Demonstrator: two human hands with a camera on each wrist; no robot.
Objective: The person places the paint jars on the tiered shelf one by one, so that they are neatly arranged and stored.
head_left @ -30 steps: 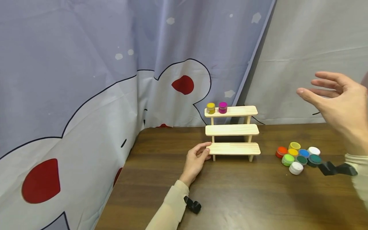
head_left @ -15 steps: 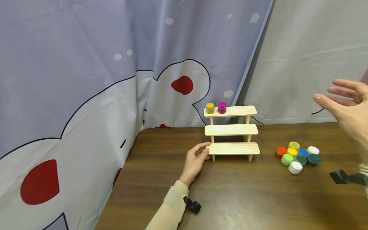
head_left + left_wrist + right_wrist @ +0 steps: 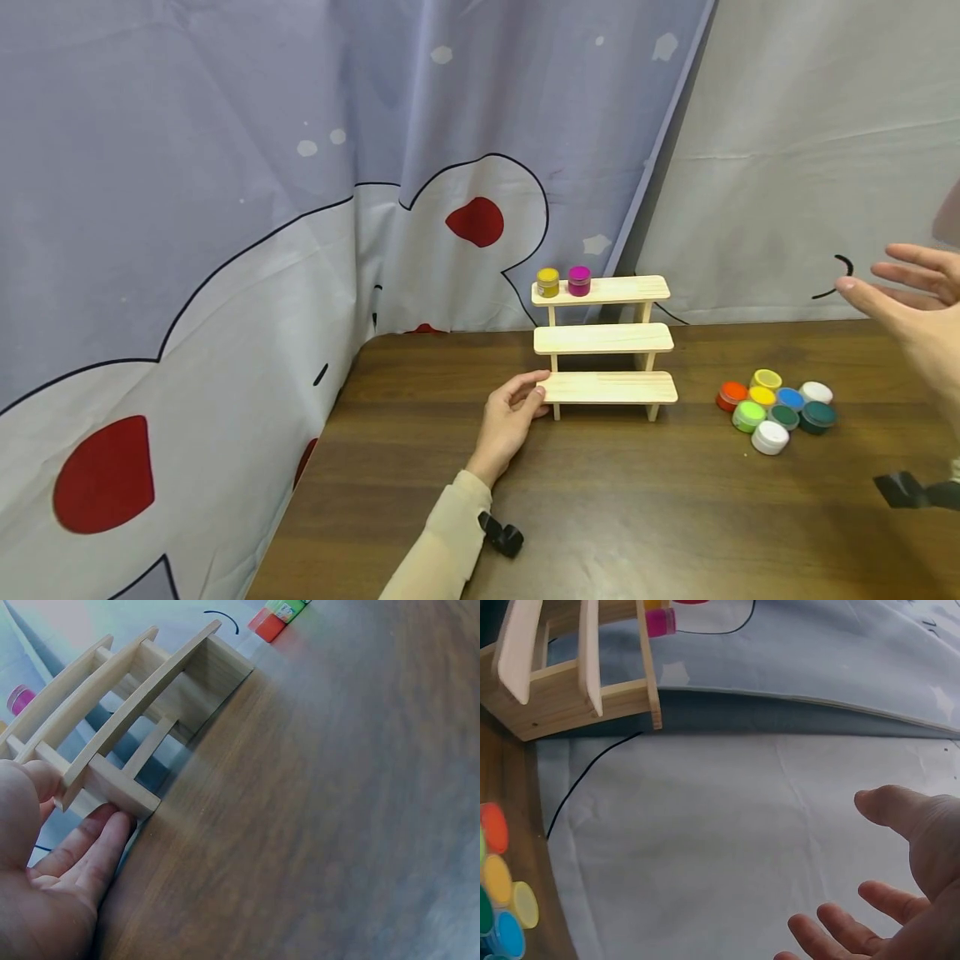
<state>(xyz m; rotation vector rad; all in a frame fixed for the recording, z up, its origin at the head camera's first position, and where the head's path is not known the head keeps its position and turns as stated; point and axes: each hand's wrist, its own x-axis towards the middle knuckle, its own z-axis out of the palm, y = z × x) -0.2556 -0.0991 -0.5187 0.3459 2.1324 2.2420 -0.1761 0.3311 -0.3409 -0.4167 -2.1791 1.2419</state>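
Note:
A three-tier wooden display stand [image 3: 607, 387] stands on the table, with a yellow paint pot [image 3: 548, 282] and a magenta paint pot [image 3: 579, 282] side by side at the left of its top step. My left hand [image 3: 504, 425] grips the left end of the lowest step. In the left wrist view, its thumb lies by the step and its fingers [image 3: 101, 844] touch the side support below. My right hand [image 3: 926, 321] is held in the air at the right edge of the head view, fingers spread and holding nothing. It is nearest to a cluster of small paint pots.
Several paint pots stand bunched right of the stand, among them a red pot [image 3: 732, 397], a blue pot [image 3: 791, 401], a light green pot [image 3: 749, 416] and a white pot [image 3: 770, 437]. A patterned curtain [image 3: 450, 100] hangs behind the brown table [image 3: 615, 517].
My right hand has moved to the right and then down, staying empty. My left hand keeps its grip on the stand, and the pots stay where they were.

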